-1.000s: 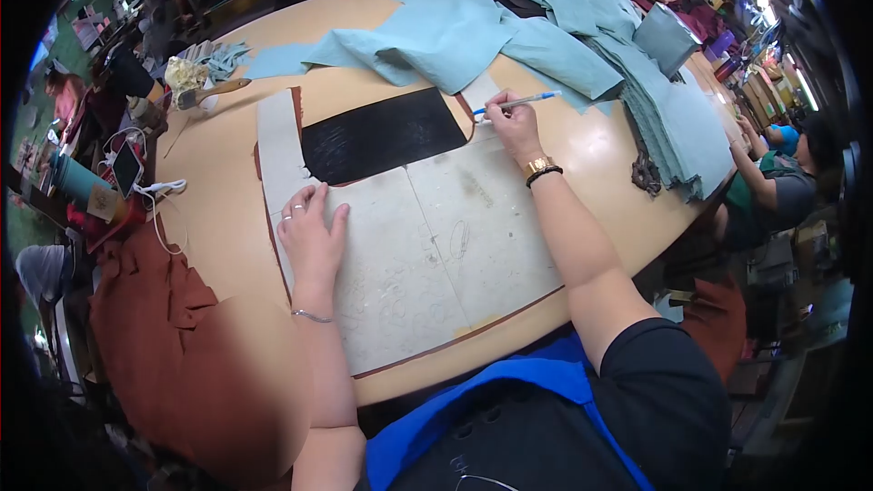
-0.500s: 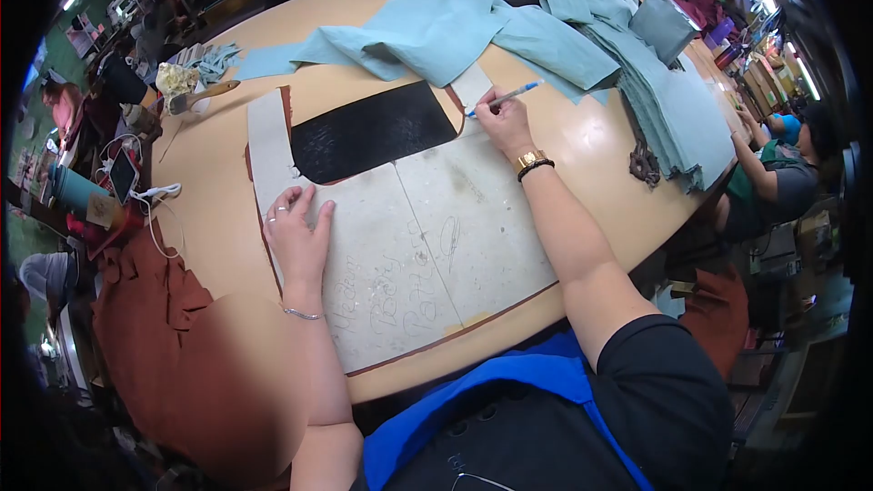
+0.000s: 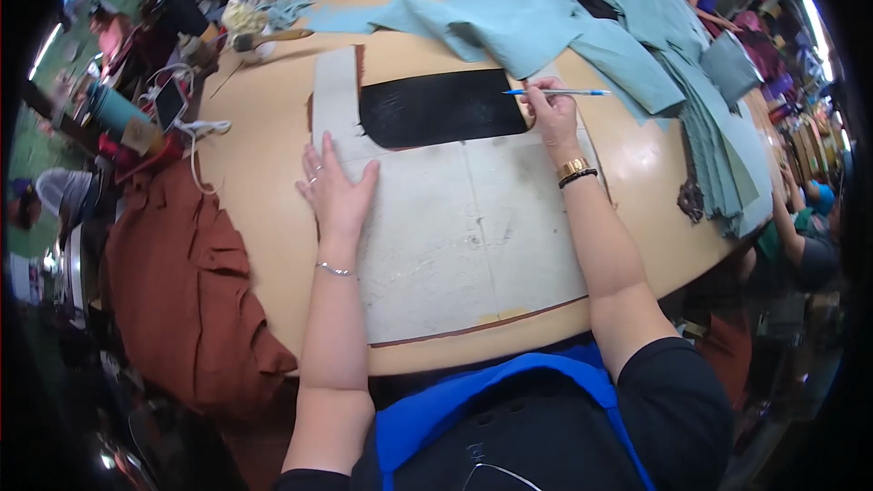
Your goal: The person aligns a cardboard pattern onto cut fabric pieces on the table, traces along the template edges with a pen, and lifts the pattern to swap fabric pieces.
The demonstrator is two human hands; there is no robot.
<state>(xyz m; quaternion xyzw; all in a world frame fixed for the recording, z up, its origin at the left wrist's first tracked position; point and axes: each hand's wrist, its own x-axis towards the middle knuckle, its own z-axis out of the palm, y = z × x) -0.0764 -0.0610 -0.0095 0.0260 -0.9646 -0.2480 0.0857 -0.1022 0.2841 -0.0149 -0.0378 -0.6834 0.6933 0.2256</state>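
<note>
A large pale grey pattern board (image 3: 455, 236) lies over reddish-brown material that shows as a thin rim along its edges. My left hand (image 3: 338, 186) rests with spread fingers on the board's left side, holding nothing. Between the fingers of my right hand (image 3: 555, 118) is a blue and white pen (image 3: 577, 92), held nearly level, its blue tip pointing left over the black panel's right end. The black panel (image 3: 436, 109) fills the cut-out at the board's top.
Light blue sheets (image 3: 518, 27) spread across the far side of the table (image 3: 637, 164), with a stack (image 3: 718, 155) at right. Reddish-brown material (image 3: 182, 291) hangs at left. A brush (image 3: 282, 35), phone (image 3: 170, 102) and teal cup (image 3: 114, 112) stand or lie upper left. Other people work around.
The view has shifted, so the table contents appear further right. My left hand's fingers have spread wider and reach up the board. The pen has swung from slanting upward to nearly level.
</note>
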